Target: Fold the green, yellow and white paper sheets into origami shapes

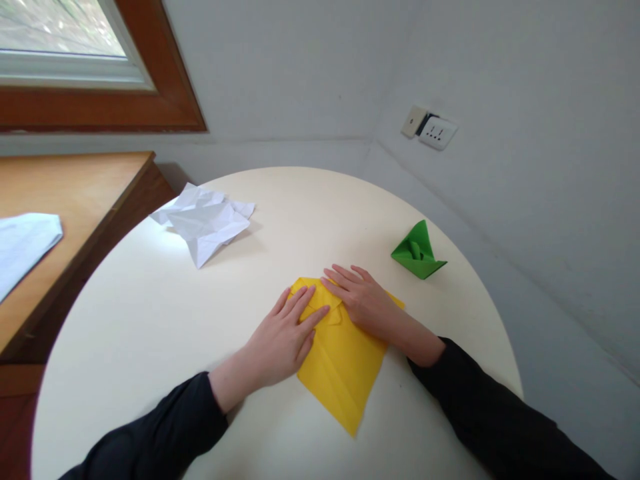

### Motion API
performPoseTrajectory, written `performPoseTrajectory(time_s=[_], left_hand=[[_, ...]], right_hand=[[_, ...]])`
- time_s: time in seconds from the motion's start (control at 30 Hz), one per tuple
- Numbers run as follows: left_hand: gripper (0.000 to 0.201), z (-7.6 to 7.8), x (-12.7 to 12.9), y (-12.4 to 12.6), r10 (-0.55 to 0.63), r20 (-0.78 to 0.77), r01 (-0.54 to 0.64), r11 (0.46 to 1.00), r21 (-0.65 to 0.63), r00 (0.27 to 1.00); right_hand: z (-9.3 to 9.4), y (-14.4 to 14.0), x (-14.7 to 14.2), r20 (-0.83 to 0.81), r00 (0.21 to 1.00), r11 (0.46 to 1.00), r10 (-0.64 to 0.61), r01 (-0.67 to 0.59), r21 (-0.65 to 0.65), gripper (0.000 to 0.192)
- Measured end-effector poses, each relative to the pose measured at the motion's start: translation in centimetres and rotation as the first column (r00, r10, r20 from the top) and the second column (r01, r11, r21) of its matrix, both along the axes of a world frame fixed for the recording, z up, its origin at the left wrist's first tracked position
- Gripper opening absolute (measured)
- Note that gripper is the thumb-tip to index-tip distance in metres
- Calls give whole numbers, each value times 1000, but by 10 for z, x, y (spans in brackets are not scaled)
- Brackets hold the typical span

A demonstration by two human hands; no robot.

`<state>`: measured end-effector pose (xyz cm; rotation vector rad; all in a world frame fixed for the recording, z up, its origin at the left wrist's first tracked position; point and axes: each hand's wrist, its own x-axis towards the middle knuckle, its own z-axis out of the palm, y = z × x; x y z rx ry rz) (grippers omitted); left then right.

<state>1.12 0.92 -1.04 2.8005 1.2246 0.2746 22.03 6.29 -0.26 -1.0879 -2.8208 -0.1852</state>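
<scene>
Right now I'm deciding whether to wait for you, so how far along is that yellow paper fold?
Partly done. The yellow paper already shows several creases and a pointed lower end. In hand: the left hand and right hand press flat on its upper part, holding a small folded flap. Left: it remains flat, unlike the standing green folded figure. Crumpled white paper lies aside.

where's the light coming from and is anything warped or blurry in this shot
Head view: daylight enters from the window at upper left, leaving a bright patch by the crumpled white paper, whose shadow falls to the right; wide-angle distortion bends the wall lines and round table; the yellow paper looks sharp.
</scene>
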Motion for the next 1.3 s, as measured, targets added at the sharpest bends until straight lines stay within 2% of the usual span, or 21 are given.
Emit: performPoseTrajectory(time_s=[0.2,0.7,1.3], left_hand=[[44,5,-2,7,21,25,-19,998,-58,999],[43,4,-1,8,17,5,-17,1000,-10,1000],[49,1,-1,8,17,-34,-16,999,31,999]], right_hand=[[-1,-1,0,15,1000,1000,-12,12,3,45],[4,-5,-2,51,998,999,-37,37,-9,47],[-3,-11,-9,-11,998,997,-63,63,-44,49]])
